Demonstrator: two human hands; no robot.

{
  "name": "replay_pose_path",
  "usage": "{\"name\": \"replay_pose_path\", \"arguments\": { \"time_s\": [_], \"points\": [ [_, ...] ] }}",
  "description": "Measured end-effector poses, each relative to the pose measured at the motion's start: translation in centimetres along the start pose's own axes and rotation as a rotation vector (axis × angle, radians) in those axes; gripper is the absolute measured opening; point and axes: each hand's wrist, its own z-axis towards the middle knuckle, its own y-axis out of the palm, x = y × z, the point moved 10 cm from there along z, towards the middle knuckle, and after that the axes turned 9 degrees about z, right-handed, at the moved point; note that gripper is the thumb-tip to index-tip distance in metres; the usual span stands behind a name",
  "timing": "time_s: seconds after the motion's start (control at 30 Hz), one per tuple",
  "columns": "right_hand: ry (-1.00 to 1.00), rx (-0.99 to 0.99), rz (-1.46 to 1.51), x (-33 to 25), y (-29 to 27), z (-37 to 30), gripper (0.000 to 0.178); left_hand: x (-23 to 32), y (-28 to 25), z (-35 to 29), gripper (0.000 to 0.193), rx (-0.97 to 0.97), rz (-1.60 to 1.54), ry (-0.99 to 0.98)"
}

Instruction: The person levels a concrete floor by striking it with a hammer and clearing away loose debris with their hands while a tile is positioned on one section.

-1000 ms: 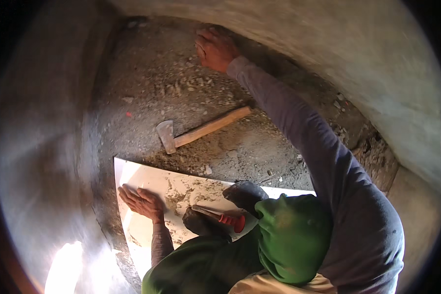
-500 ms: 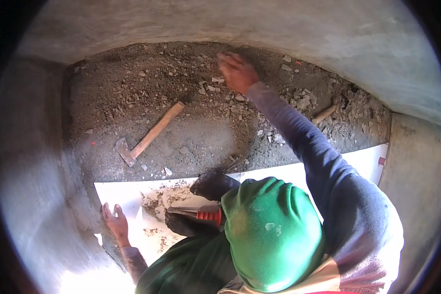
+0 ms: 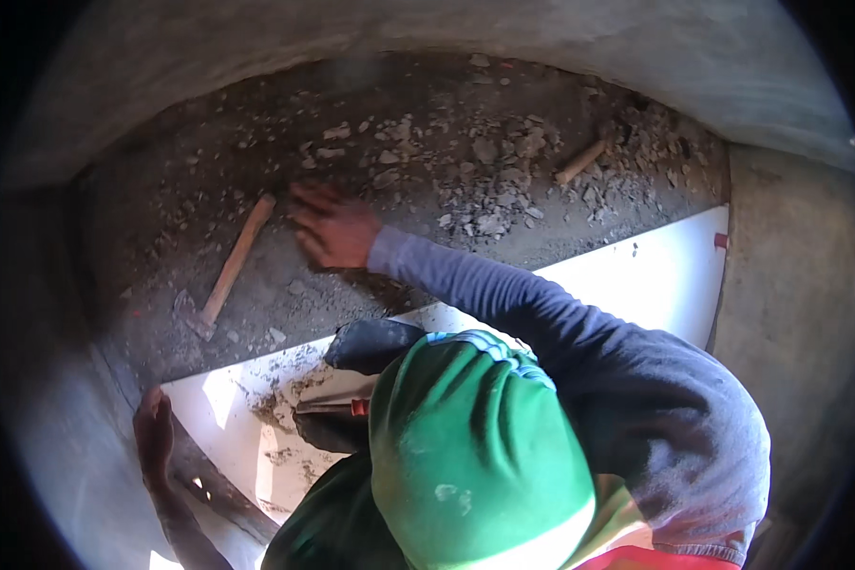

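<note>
Nearest, the left hand had shifted to the white board's corner by the wall; its grip could not be told. Beyond, the right hand, fingers loosely spread, seemingly empty, had swept closer, bringing the hatchet's handle within reach. Stone chips lay rightward.

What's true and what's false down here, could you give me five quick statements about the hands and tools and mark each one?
1. The right hand is over the rough ground, near the hatchet's handle. True.
2. The left hand is beside the left corner of the white sheeting. True.
3. The hatchet lies on the white sheeting. False: it lies on the rough ground.
4. A second wooden handle lies among grey chips. True.
5. The left hand holds the metal tool. False: the metal tool lies by the dark shoes.
</note>
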Motion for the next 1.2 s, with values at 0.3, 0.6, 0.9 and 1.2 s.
{"name": "replay_pose_path", "arguments": {
  "time_s": [0.3,0.6,0.9,1.2],
  "points": [
    [0.078,0.041,-0.141,2.4,-5.1,0.2,0.043,-2.1,6.4,-1.9,0.057,0.270,0.054,-0.046],
    [-0.322,-0.429,-0.066,-11.9,9.2,6.5,0.058,-2.0,17.8,-7.1,0.077,0.384,-0.156,-0.225],
    [-0.281,-0.631,-0.256,-8.4,11.1,9.1,0.047,12.1,17.7,-5.7,0.071,1.006,-0.345,0.088],
    [-0.595,-0.800,-0.422,-6.0,12.8,6.8,0.051,1.4,19.5,-12.2,0.065,1.070,-0.740,-0.412]
  ]
}}
